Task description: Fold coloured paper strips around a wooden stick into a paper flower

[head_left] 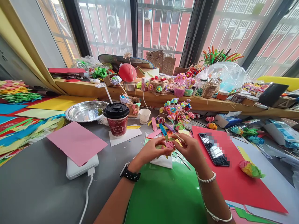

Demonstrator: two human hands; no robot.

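A small paper flower (169, 145) with pink and yellow-green petals is held up between both hands, over the far end of a green board (167, 189). My left hand (149, 151) grips it from the left, thumb and fingers closed on its petals. From the other side my right hand (189, 148) has its fingertips closed at the flower's upper right edge. A thin pale stick-like thing shows along those fingers; I cannot make out what it is. Below the hands lie scissors (183, 160) and a white paper piece (164, 161), both partly covered.
On the left stand a lidded coffee cup (116, 123), a metal plate (77, 112) and a white power bank (80, 169) under pink paper (77, 143). At right, a phone (213, 149) and a finished-looking paper flower (251, 169) lie on red paper (252, 189). Crafts crowd the windowsill (151, 99).
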